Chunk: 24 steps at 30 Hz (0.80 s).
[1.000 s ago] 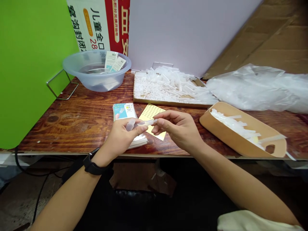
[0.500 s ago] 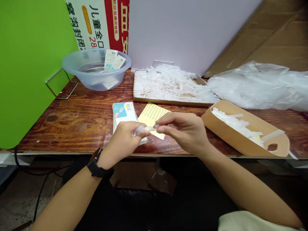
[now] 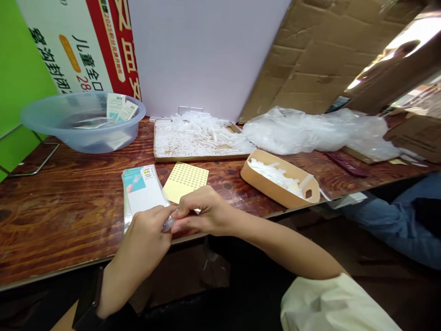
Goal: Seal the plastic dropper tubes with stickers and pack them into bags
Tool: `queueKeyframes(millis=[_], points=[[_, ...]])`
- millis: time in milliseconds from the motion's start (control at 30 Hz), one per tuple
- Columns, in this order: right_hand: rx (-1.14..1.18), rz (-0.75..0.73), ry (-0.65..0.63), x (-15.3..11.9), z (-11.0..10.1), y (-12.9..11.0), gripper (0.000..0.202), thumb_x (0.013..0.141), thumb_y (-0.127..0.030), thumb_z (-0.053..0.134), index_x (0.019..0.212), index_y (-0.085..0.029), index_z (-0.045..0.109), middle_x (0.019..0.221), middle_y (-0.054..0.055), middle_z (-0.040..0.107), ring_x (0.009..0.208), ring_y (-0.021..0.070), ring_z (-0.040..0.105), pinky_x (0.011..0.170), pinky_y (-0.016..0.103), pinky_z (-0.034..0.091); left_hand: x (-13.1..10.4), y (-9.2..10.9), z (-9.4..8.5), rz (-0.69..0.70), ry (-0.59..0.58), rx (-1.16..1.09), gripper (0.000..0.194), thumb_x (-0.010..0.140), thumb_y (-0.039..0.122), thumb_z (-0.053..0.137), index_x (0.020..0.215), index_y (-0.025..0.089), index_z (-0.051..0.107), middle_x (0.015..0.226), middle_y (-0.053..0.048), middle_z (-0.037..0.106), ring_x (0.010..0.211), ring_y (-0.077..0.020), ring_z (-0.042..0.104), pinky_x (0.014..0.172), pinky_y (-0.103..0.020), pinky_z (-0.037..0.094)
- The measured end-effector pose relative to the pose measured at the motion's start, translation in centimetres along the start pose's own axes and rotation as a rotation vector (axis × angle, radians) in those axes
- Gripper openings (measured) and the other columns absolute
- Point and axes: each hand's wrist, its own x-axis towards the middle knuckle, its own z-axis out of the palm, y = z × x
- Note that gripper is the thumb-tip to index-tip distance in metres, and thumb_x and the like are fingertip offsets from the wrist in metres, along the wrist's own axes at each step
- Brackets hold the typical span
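Note:
My left hand (image 3: 143, 243), with a dark watch on the wrist, is closed around a small clear plastic piece (image 3: 168, 224). The fingertips of my right hand (image 3: 205, 212) pinch together at the same piece, touching the left fingers. Most of it is hidden, so its exact kind does not show. Just behind my hands lie a stack of printed cards (image 3: 146, 193) and a yellow sheet of small round stickers (image 3: 179, 188).
A shallow cardboard tray (image 3: 206, 157) holds many clear tubes and small white pieces. To its left stands a blue plastic basin (image 3: 96, 142) with printed packets. A tan box (image 3: 268, 186) of white strips and a clear plastic bag (image 3: 292, 131) are rightward. Another person's jeans-clad leg (image 3: 386, 216) shows at right.
The view has turned to the right, so the table things appear further left. My hands have come closer together, and the clear plastic piece is now mostly covered by fingers.

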Motion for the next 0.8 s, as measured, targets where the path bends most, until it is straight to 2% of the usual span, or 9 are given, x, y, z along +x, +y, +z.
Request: queueKeyframes(millis=[200,300,367,433,500,567,633,667,800], points=[[0.110,0.114,-0.048,-0.2,0.6,0.9,0.025,0.079,-0.035,0.071,0.073,-0.011,0.068,0.072,0.006,0.071,0.064,0.0117,0.064,0.058,0.020,0.046,0.0,0.3,0.6,-0.068,0.034,0.025,0.023,0.081,0.009,0.045,0.064,0.016,0.059,0.061,-0.002,0.063,0.050,-0.0127,0.053,0.050,-0.023,0.036],[0.085,0.097,-0.049,0.2,0.7,0.6,0.024,0.079,-0.035,0.071,0.074,-0.012,0.069,0.070,0.004,0.070,0.062,0.0102,0.062,0.058,0.019,0.045,0.2,-0.2,0.8,-0.074,0.057,0.057,0.022,0.082,0.011,0.044,0.074,0.017,0.064,0.067,-0.002,0.067,0.058,-0.0147,0.059,0.053,-0.023,0.039],[0.033,0.073,-0.092,1.4,-0.5,0.7,0.029,0.084,-0.039,0.065,0.074,-0.012,0.069,0.067,0.003,0.068,0.060,0.0091,0.060,0.058,0.019,0.043,0.3,-0.8,0.9,-0.082,0.071,0.075,0.020,0.084,0.016,0.046,0.082,0.017,0.066,0.073,-0.002,0.069,0.062,-0.0157,0.063,0.056,-0.024,0.041],[-0.131,0.163,-0.119,3.4,-3.2,1.7,0.039,0.092,-0.043,0.052,0.077,-0.012,0.069,0.068,0.004,0.067,0.061,0.0094,0.059,0.059,0.020,0.043,0.3,-1.4,1.0,-0.103,0.096,0.110,0.017,0.087,0.027,0.051,0.086,0.018,0.066,0.076,-0.002,0.070,0.064,-0.0168,0.064,0.058,-0.024,0.041],[-0.479,0.427,-0.032,5.7,-7.4,4.0,0.052,0.099,-0.045,0.032,0.085,-0.011,0.068,0.076,0.009,0.069,0.065,0.0111,0.060,0.063,0.023,0.044,0.4,-1.8,1.1,-0.140,0.133,0.166,0.023,0.086,0.039,0.055,0.082,0.019,0.064,0.071,-0.002,0.069,0.061,-0.0175,0.063,0.056,-0.025,0.040],[-0.985,0.762,0.002,7.4,-12.3,7.4,0.048,0.100,-0.044,0.030,0.102,-0.013,0.066,0.099,0.013,0.069,0.088,0.0160,0.063,0.078,0.027,0.045,0.5,-1.8,1.2,-0.171,0.146,0.198,0.026,0.084,0.045,0.059,0.076,0.020,0.061,0.064,0.000,0.065,0.056,-0.0168,0.060,0.052,-0.025,0.037],[-1.108,0.933,0.007,8.1,-16.6,11.1,0.037,0.097,-0.035,0.044,0.105,-0.005,0.064,0.113,0.023,0.062,0.107,0.0260,0.058,0.088,0.036,0.044,0.6,-1.7,1.2,-0.198,0.142,0.198,0.025,0.082,0.043,0.061,0.071,0.020,0.056,0.059,0.001,0.061,0.052,-0.0155,0.057,0.050,-0.024,0.035],[-1.131,1.003,-0.012,7.9,-18.3,12.8,0.033,0.094,-0.033,0.051,0.105,-0.005,0.063,0.115,0.023,0.061,0.109,0.0273,0.058,0.090,0.038,0.044,0.6,-1.6,1.3,-0.210,0.145,0.196,0.024,0.082,0.040,0.061,0.070,0.020,0.054,0.059,0.002,0.060,0.052,-0.0151,0.056,0.050,-0.024,0.035],[-1.180,1.175,-0.083,5.9,-21.6,18.0,0.035,0.091,-0.035,0.058,0.118,-0.013,0.056,0.120,0.010,0.058,0.105,0.0222,0.059,0.089,0.044,0.050,0.9,-1.4,1.4,-0.169,0.165,0.191,0.021,0.086,0.028,0.052,0.066,0.020,0.050,0.060,0.001,0.056,0.056,-0.0153,0.053,0.052,-0.025,0.035]])
